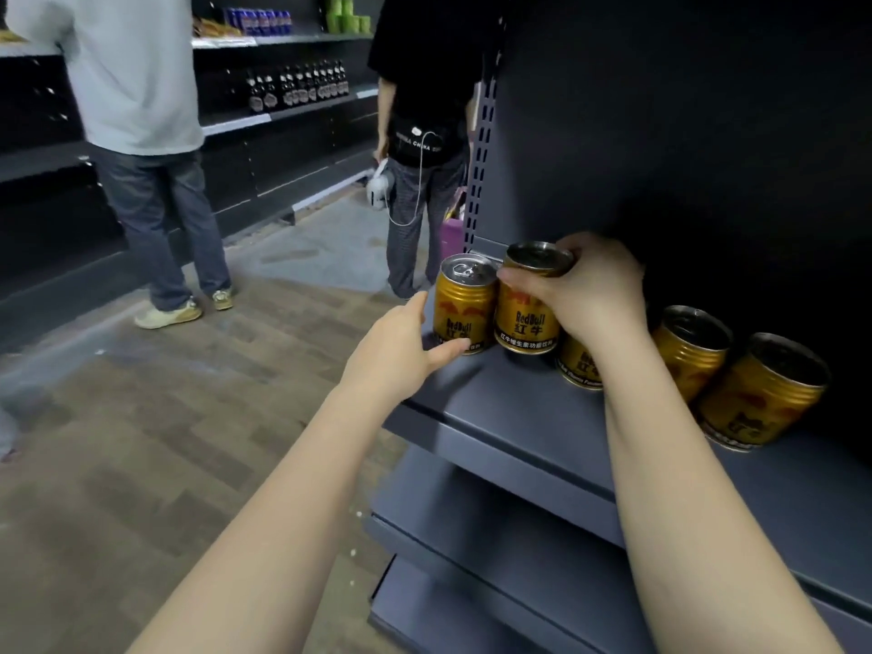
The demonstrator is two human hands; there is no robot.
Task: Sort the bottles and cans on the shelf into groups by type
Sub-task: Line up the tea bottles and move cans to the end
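Cans of gold Red Bull stand in a row on the grey shelf [495, 408] at centre right. The right hand [594, 285] grips the second can [526, 318] around its top; the left hand [401, 351], fingers relaxed, touches the base of the leftmost can [465, 306], which stands just beside it. Three more cans [759, 394] stand to the right

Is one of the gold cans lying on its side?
No, all five gold cans stand upright on the shelf, one gripped by the right hand and one touched by the left hand.
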